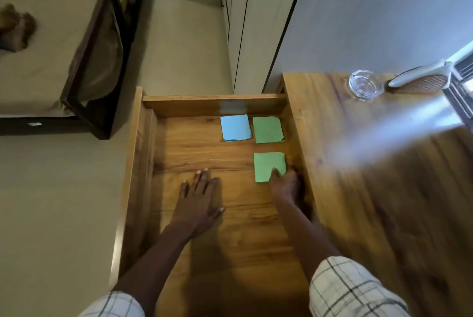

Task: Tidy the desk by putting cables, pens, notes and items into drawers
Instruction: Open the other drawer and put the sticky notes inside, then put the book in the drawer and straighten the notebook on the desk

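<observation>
The wooden drawer (pixel 194 148) is pulled open to the left of the desk top (pixel 358 163). Inside, a blue note pad (pixel 235 128) and a green note pad (pixel 268 129) lie side by side near the far wall. A second green note pad (pixel 267 164) lies closer to me. My right hand (pixel 285 185) reaches into the drawer and holds that pad at its near right corner, thumb on top. My left hand (pixel 198 200) lies flat on the drawer bottom, fingers straight and spread, holding nothing.
A clear glass ashtray (pixel 364 84) and a white-and-brown object (pixel 419 80) sit at the far end of the desk. A bed (pixel 51 43) stands to the left across the floor, with someone's feet on it. White cupboard doors (pixel 245 22) rise behind the drawer.
</observation>
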